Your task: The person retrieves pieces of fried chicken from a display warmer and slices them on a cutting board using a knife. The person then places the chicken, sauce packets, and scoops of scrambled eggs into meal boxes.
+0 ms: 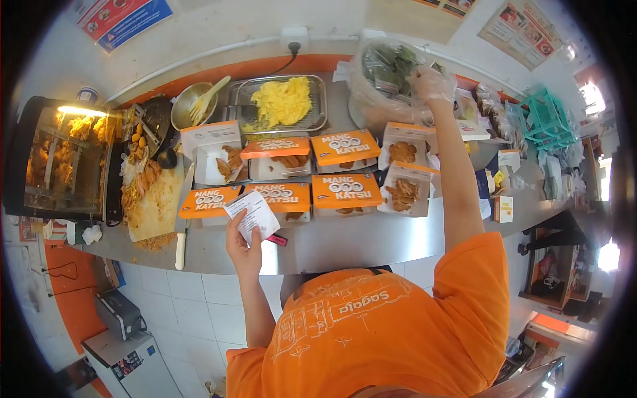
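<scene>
My left hand (246, 248) holds a white paper slip (254, 219) bearing print between thumb and fingers, above the front row of takeaway boxes. At the back right, my right hand (430, 85), in a clear plastic glove, reaches into a large clear plastic bag (361, 82). Dark green contents (388, 62), perhaps small packets or leaves, fill this bag. My fingertips are partly hidden, so any grip there is unclear. Two rows of orange and white cardboard boxes (346, 147) stand before me. Some lids are raised, showing sliced fried cutlets (402, 195); others lie partly lowered over the food.
A wire-rack tray (323, 104) holds scrambled egg (282, 102), beside a metal bowl (181, 119) with a spatula. Leftward are a knife (180, 251), a crumb-covered cutting board (171, 199) and a lit food warmer (64, 159). A teal plastic basket (547, 119) stands at right.
</scene>
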### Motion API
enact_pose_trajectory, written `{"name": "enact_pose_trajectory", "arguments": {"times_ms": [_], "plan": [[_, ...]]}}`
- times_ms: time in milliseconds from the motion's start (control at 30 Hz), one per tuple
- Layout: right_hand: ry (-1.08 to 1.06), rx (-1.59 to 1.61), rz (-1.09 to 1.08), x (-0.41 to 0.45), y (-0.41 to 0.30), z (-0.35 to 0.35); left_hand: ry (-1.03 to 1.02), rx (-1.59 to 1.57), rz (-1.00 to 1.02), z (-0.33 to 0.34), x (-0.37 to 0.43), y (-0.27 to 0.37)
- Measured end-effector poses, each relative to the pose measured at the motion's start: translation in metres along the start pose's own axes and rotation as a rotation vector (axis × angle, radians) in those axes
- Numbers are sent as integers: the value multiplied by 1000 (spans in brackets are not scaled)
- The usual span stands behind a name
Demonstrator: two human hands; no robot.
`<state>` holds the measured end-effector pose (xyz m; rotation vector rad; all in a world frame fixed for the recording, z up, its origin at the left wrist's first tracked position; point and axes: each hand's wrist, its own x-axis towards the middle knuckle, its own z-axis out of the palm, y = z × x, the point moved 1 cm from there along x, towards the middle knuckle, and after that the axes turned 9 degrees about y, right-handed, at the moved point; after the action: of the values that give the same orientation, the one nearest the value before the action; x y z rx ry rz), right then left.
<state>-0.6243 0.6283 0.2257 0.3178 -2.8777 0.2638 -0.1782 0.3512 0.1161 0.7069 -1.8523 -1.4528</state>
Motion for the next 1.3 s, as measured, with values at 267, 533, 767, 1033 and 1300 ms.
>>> {"name": "enact_pose_trajectory", "arguments": {"times_ms": [267,533,767,1033,1300], "plan": [[103,763,124,-28,71,-20,-143,296,246,74,-12,18],[-676,1316,198,-151,53,-19,-509,723,609,156,-28,10],[-793,1547,426,-238,15,109,-297,876,774,211,66,-28],[-525,1186,511,-228,-23,144,-421,820,689,222,108,-31],[-383,928,390,-269,1,100,-469,695,764,189,65,-19]]}}
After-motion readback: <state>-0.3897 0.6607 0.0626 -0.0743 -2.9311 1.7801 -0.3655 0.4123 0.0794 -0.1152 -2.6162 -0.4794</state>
